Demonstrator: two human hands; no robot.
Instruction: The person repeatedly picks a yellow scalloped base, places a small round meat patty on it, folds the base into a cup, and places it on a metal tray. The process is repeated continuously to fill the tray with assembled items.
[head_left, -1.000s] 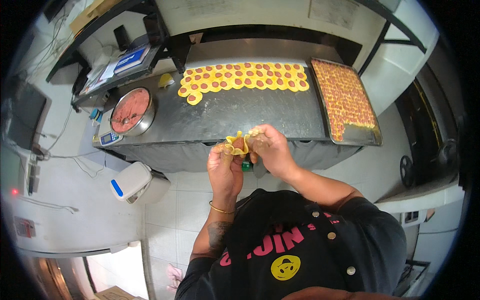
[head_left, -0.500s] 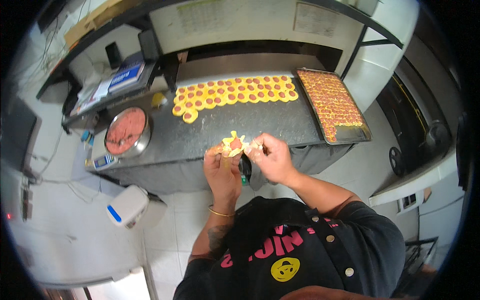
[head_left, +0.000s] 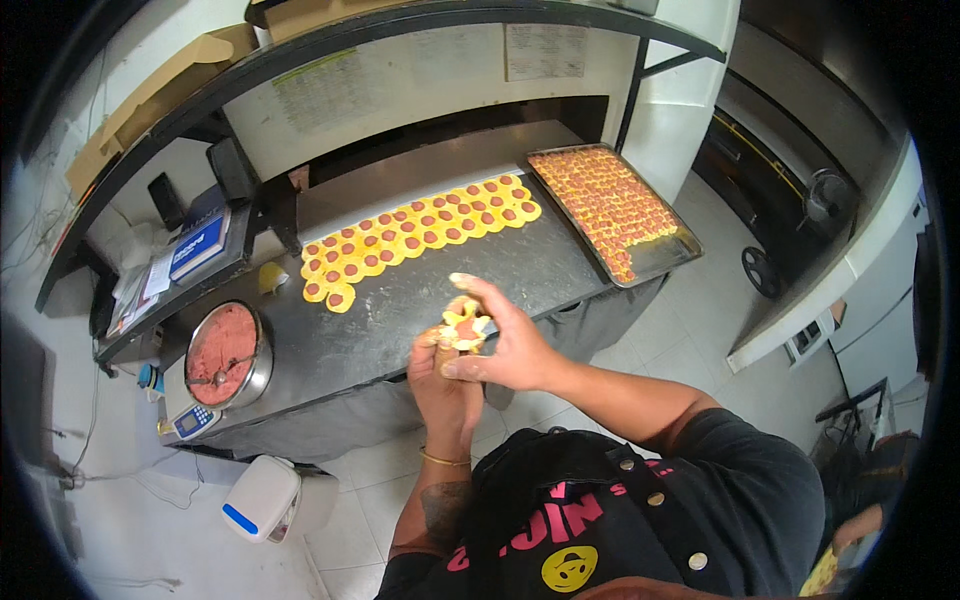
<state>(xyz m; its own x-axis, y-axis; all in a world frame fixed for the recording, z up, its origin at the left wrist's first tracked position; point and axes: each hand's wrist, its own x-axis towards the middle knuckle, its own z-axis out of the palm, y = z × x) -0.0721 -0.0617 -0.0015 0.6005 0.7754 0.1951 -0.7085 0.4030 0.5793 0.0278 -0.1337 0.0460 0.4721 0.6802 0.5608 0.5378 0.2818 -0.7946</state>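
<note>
A small dumpling [head_left: 464, 328] with ruffled yellow dough and pink filling sits above the table's front edge. My left hand [head_left: 443, 385] pinches it from below in its fingertips. Around its right side curves my right hand [head_left: 515, 345], thumb low and fingers spread above; whether these press on the dough is hard to tell. Beyond my hands, rows of yellow dough rounds [head_left: 425, 232], most topped with pink filling, lie on the dark table [head_left: 420, 285]. A metal tray [head_left: 683, 252] of finished dumplings stands at the right, its near corner bare.
At the left, a steel bowl [head_left: 264, 362] of pink filling with a utensil in it rests on a scale [head_left: 190, 420]. A lidded white bin [head_left: 268, 497] stands on the floor. A dark shelf [head_left: 450, 18] spans the back. Another person's forearm [head_left: 858, 528] shows at lower right.
My right hand has gone from pinching the dough's edge to spreading around the dumpling. The view has turned, so the table and tray sit further left in the picture.
</note>
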